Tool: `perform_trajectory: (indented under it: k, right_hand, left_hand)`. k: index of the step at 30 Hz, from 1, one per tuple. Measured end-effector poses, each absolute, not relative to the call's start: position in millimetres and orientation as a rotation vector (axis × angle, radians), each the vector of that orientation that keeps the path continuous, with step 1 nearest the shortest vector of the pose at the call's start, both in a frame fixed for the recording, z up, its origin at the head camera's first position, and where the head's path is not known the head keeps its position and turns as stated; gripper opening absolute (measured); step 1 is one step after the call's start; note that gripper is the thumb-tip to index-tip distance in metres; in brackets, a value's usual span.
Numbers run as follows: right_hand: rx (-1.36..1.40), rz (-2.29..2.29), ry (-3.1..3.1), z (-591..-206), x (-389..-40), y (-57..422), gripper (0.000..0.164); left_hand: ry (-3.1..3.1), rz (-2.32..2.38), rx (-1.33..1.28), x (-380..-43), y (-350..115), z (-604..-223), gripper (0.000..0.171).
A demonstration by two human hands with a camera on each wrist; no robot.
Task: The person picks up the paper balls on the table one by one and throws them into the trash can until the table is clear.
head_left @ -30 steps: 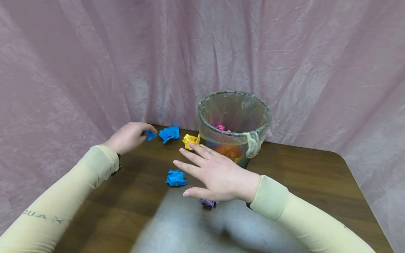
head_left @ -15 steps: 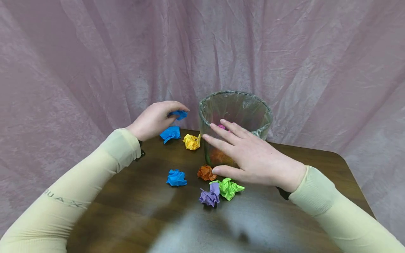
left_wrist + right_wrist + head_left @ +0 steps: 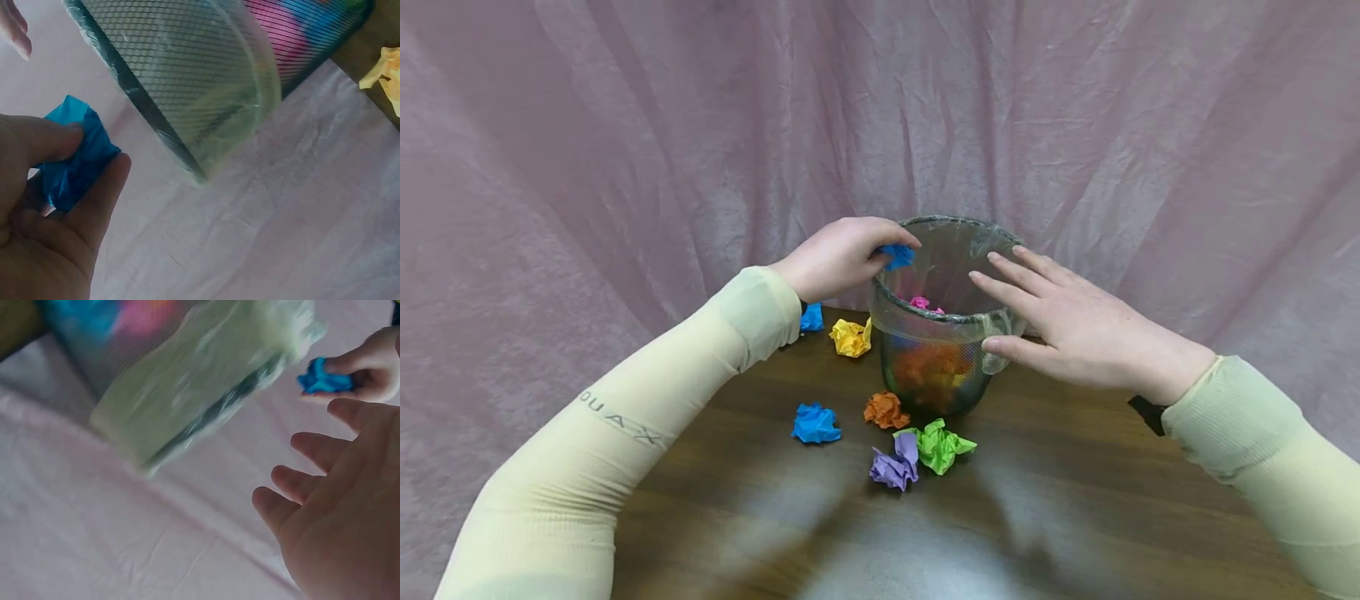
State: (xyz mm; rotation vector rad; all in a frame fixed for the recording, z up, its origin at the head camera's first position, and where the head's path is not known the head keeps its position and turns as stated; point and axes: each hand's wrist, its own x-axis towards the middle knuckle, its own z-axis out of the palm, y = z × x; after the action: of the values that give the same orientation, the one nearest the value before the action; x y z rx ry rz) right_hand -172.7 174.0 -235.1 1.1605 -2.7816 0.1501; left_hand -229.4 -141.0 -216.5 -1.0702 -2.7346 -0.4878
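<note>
My left hand (image 3: 842, 257) pinches a crumpled ball of blue paper (image 3: 898, 257) between thumb and fingers, over the left rim of the mesh wastebasket (image 3: 925, 367). In the left wrist view the blue paper ball (image 3: 78, 156) shows beside the basket's rim. The basket has a thin clear bag folded over its edge, knotted at the front right. Pink paper (image 3: 921, 303) and other coloured balls lie inside, seen partly through the mesh. My right hand (image 3: 1075, 321) hangs by the basket's right rim with its fingers spread, holding nothing; its palm (image 3: 350, 519) shows in the right wrist view.
On the brown table (image 3: 737, 500) lie a yellow paper ball (image 3: 852, 337), an orange one (image 3: 886, 410), a green one (image 3: 936, 448), a purple one (image 3: 895, 465) and a blue one (image 3: 816, 423). Another blue ball (image 3: 812, 317) is partly behind my left wrist. A pink curtain (image 3: 737, 125) hangs behind.
My left hand has lifted the blue paper ball from the table's back left and carried it right to the basket. My right hand has moved right, from before the basket to its right side.
</note>
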Motion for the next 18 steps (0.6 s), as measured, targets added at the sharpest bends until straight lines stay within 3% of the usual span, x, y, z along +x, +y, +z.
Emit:
perform_trajectory:
  k: [7,18]
  right_hand:
    - [1.061,0.134,-2.851,-225,-188,189,0.078]
    - [1.091,0.147,-2.826,-233,-183,193,0.077]
  left_hand:
    - [-2.818,-0.447,-1.130,-235,-117,-216,0.041]
    - [-2.849,-0.377,-1.134,-236,-104,-225,0.049]
